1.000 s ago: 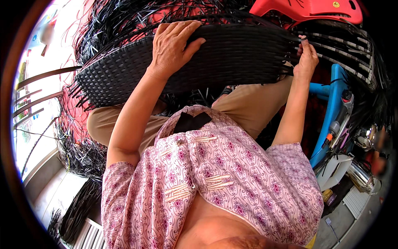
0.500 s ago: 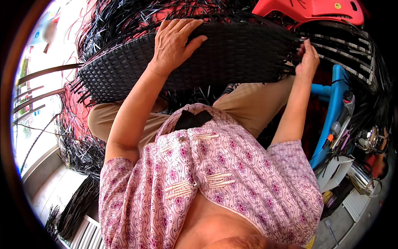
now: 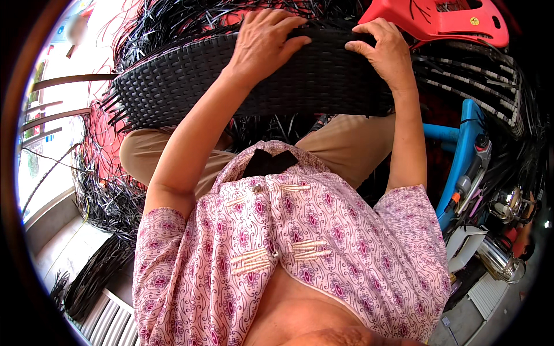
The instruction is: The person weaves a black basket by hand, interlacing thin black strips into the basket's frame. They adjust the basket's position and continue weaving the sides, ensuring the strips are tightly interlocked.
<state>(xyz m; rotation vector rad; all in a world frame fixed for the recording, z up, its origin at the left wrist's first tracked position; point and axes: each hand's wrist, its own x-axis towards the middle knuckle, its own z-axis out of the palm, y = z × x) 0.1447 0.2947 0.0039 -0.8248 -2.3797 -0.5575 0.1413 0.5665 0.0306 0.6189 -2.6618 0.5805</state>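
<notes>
A long, curved panel of woven black plastic strips point(image 3: 190, 81) lies across my lap, with loose strip ends sticking out at its left end. My left hand point(image 3: 259, 49) holds its far edge, the fingers hooked over the rim and the thumb on the near face. Farther right, my right hand point(image 3: 388, 55) grips the same edge in a like way, thumb and fingers curved round it. The fingertips of both hands are partly hidden behind the rim.
Black strips point(image 3: 167, 29) pile up beyond the panel. A red plastic chair point(image 3: 461, 26) is at far right, above a striped woven frame point(image 3: 473, 86). Right of me are a blue frame point(image 3: 459, 161), hand tools point(image 3: 470, 176) and a shiny metal pot point(image 3: 499, 254). A strip bundle point(image 3: 98, 279) lies lower left.
My right hand has left the panel's right end and moved left to its far edge. My left hand has shifted slightly right and away along the rim. The panel has tilted a little.
</notes>
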